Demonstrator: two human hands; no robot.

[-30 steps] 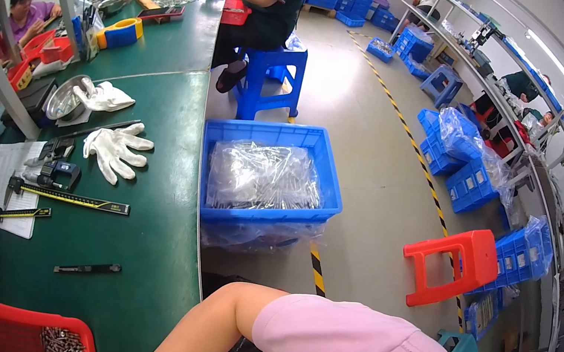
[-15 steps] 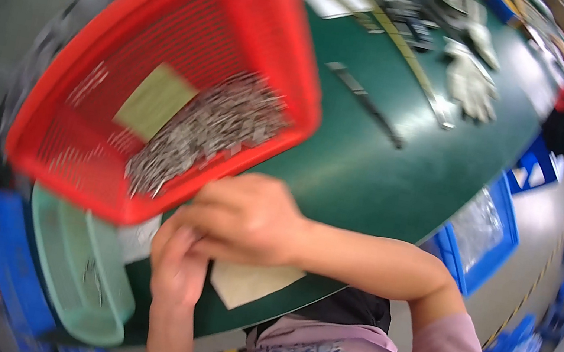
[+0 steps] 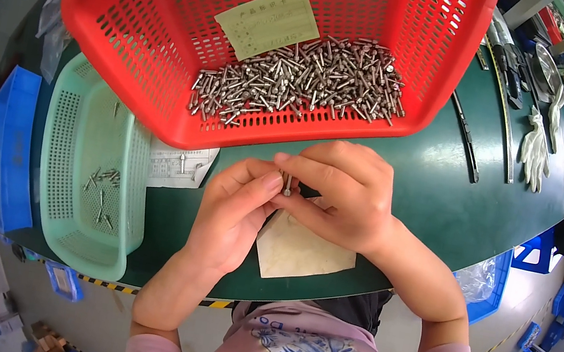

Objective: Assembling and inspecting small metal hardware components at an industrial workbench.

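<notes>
I have my left hand [image 3: 227, 208] and right hand [image 3: 357, 197] close together just on my side of the red basket [image 3: 98, 0], pinching one small metal pin [image 3: 287, 187] between the fingertips of both. The thumbs and forefingers are drawn in around it and hide part of it, so I cannot tell which hand bears more of its weight. The pin stands above the green tabletop [image 3: 411, 170], just beyond the red basket's near rim. Inside that basket lies a loose heap of similar metal pieces [image 3: 299, 77], with a yellowish card [image 3: 268, 20] against the wall behind them. To the red basket's left, its near end stands a pale green basket [image 3: 128, 224] holding a few metal pins [image 3: 104, 179], and farther left a blue bin [image 3: 14, 151]. A printed sheet [image 3: 181, 167] lies by the red basket's near left corner; a pale, creased sheet [image 3: 306, 252] lies nearer me, under my hands. To the red basket's right are a slim black tool [image 3: 465, 137] and white gloves [image 3: 535, 154].
</notes>
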